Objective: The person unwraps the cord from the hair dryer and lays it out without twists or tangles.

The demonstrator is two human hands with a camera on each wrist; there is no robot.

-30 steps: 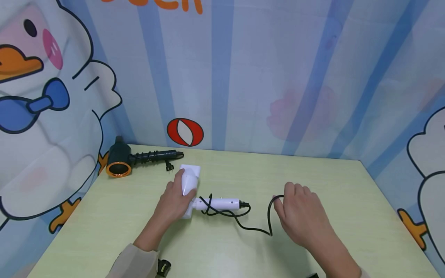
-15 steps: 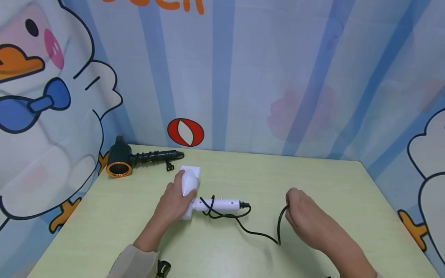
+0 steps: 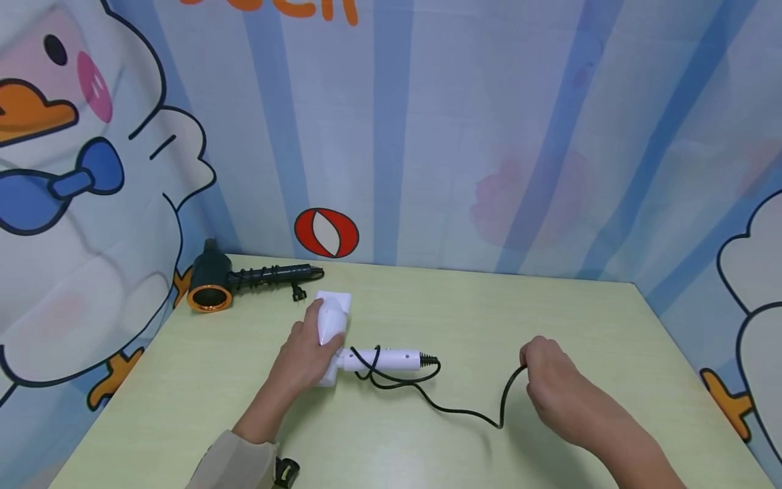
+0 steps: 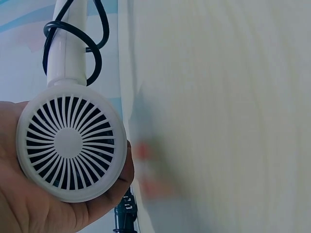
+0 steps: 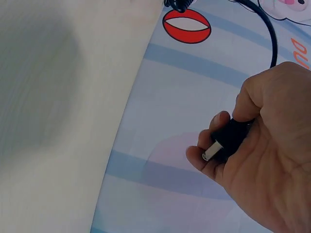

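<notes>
My left hand grips the head of a white hair dryer from its left side, fingers and thumb around the barrel. The handle points right, with a black cord looped loosely around it. In the left wrist view the round vented grille at the rear faces the camera. Off to the right, my right hand holds the cord's far end above the table. The right wrist view shows its fingers curled around a black plug, a metal prong sticking out.
A dark hair dryer with an orange nozzle ring lies at the table's back left corner, its cord wound around the handle. The pale wooden table ends against a blue striped cloth backdrop with printed ducks.
My right hand has moved right and toward me, drawing the cord out longer and straighter. The coils on the handle have shifted slightly. My left hand and the white hair dryer stay in place.
</notes>
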